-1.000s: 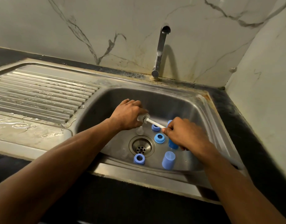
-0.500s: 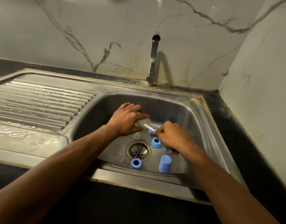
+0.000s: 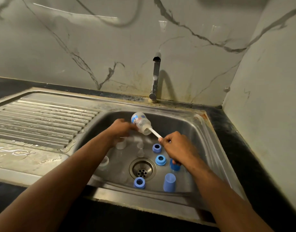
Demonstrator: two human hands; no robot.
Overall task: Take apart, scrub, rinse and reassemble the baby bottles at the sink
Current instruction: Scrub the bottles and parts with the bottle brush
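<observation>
My left hand grips a clear baby bottle tilted over the sink basin, mouth down to the right. My right hand holds the white handle of a bottle brush; its head is pushed inside the bottle. On the basin floor lie three blue screw rings, two blue caps, clear teats and another clear bottle partly hidden under my left hand.
The tap stands at the back of the sink, no water running. The wet ribbed draining board lies left. The drain sits mid-basin. A clear part rests by the left basin wall. A wall closes the right side.
The bottle has come up and tilted so its base shows above my left hand. The brush head has gone into the bottle. The camera view has shifted downward.
</observation>
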